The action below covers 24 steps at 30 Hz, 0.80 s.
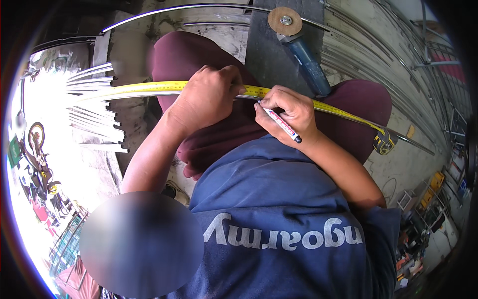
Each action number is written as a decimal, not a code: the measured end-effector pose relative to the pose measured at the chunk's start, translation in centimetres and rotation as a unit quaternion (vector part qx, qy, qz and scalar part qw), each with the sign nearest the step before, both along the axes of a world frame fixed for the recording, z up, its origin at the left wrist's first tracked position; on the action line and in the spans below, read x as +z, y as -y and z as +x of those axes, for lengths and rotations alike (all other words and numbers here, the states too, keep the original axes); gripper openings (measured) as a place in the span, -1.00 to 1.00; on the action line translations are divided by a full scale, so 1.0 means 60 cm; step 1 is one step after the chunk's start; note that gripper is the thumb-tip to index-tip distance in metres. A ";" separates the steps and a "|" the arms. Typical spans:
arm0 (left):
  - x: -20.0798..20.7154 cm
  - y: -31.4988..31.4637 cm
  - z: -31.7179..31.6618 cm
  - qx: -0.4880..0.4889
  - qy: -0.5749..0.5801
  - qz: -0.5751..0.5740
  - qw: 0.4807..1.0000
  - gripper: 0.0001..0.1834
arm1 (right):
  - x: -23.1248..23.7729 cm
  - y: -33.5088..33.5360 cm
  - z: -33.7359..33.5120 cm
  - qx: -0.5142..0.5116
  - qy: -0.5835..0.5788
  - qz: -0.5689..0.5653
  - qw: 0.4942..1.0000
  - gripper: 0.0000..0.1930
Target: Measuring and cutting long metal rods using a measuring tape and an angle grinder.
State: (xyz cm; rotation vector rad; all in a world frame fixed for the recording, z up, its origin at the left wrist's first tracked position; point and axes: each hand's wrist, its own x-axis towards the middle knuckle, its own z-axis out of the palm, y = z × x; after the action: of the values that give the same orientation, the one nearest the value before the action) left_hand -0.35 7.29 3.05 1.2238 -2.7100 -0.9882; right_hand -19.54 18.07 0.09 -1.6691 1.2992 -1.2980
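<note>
A long yellow measuring tape (144, 87) stretches along a thin metal tube (418, 144) lying across my lap. Its black and yellow case (384, 142) hangs at the right, by my knee. With curled fingers my left hand (211, 94) grips the tape and tube together. Right of it, my right hand (291, 112) is closed on a marker pen (279, 123) with a white and red barrel. The pen slants with its tip at the tube's near edge and its black end toward my body.
Beyond my lap an angle grinder (306, 62) with a tan disc rests on a dark board (266, 50). Several metal tubes (99, 124) lie in a bundle at the left, more along the right. A bicycle (37, 149) is at the far left, and cluttered shelves (423, 199) are at the right.
</note>
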 end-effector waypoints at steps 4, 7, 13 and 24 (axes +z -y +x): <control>0.002 0.001 -0.001 0.000 0.002 0.005 1.000 -0.87 | -0.001 0.000 0.000 0.001 -0.001 0.001 1.000 -0.75; 0.001 0.001 -0.001 -0.002 0.006 0.009 1.000 -0.87 | -0.001 0.000 0.000 0.000 0.002 0.007 1.000 -0.75; 0.003 0.001 -0.003 -0.002 0.017 0.008 1.000 -0.87 | -0.001 0.001 0.002 -0.005 -0.001 0.001 1.000 -0.75; 0.003 0.001 0.001 -0.003 0.009 0.007 1.000 -0.87 | 0.003 -0.002 -0.003 0.010 0.006 -0.006 1.000 -0.75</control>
State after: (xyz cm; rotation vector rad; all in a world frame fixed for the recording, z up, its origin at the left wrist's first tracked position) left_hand -0.32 7.26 3.20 1.2341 -2.7274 -1.0030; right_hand -19.73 18.16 0.27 -1.6757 1.2664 -1.3052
